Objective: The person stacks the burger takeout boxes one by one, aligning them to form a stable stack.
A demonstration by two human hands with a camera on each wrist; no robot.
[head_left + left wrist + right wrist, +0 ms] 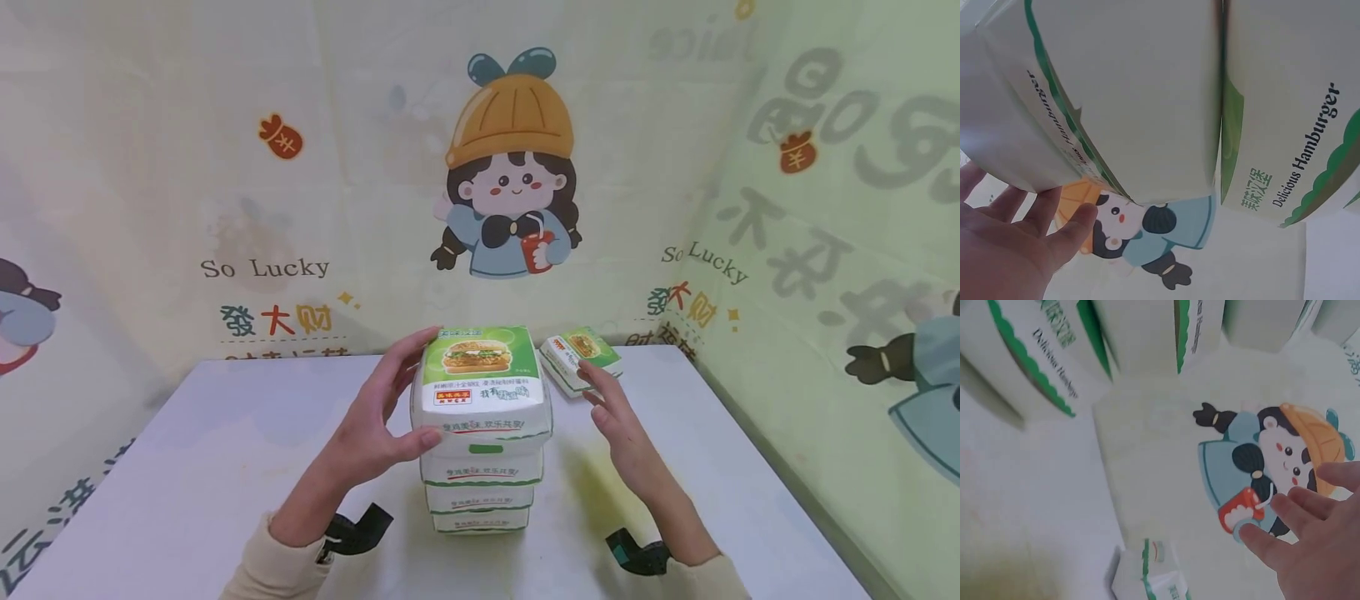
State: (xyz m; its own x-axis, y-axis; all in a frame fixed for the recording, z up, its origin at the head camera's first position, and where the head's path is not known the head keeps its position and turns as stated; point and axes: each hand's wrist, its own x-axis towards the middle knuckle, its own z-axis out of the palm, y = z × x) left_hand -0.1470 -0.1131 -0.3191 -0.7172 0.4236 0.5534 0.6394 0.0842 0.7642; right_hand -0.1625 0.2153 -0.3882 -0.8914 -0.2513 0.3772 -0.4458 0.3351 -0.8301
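Note:
Several white and green paper hamburger boxes stand in a stack in the head view. The large top box (480,358) has a burger picture on its lid and juts out over the lower boxes (480,504). My left hand (375,412) grips the top box at its left side, thumb on the front corner and fingers round the far corner. In the left wrist view, some fingertips (1085,219) show at the box's edge. To the right, apart from the stack, my right hand (621,425) has its fingers loosely spread with nothing held. Beyond its fingertips lies a smaller hamburger box (579,358).
Everything stands on a white table (262,450). A printed cloth backdrop (375,183) with cartoon figures hangs right behind the table's far edge and along the sides. Black bands (352,532) sit on both wrists.

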